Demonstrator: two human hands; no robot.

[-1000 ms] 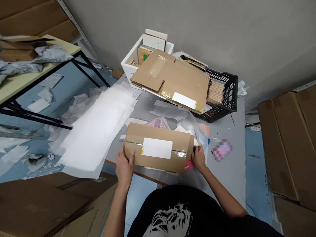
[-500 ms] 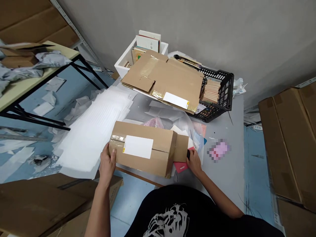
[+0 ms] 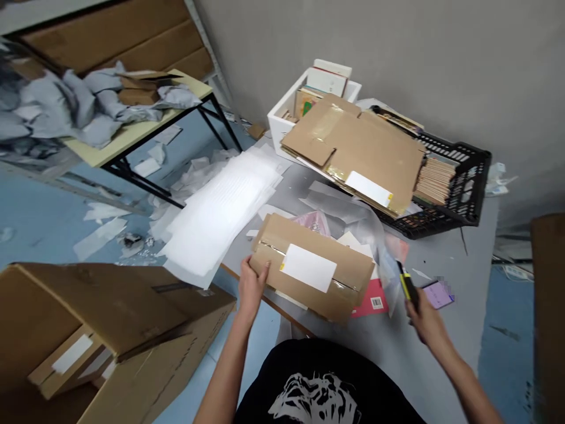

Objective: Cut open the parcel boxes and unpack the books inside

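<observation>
My left hand (image 3: 252, 285) grips the left end of a brown cardboard box (image 3: 265, 254), thumb on top and fingers at its edge. The box has a white label (image 3: 309, 268) and clear tape along its seam. It lies at the table's near edge, over papers and a pink-red booklet (image 3: 375, 297). My right hand (image 3: 421, 315) is closed around a black and yellow utility knife (image 3: 406, 284), held off to the right of the box. Close by it lies a purple phone-like item (image 3: 438, 294), partly pixelated.
Behind the box, flattened cardboard (image 3: 375, 147) rests across a white bin (image 3: 278, 126) of books and a black crate (image 3: 474, 188). White foam sheets (image 3: 216, 206) stick out leftward. A large open carton (image 3: 176, 347) stands at lower left. Grey parcels (image 3: 97, 106) cover another table.
My right hand has moved right, away from the box's right end, with the utility knife. The flap that stuck out there no longer shows. My view has turned left.
</observation>
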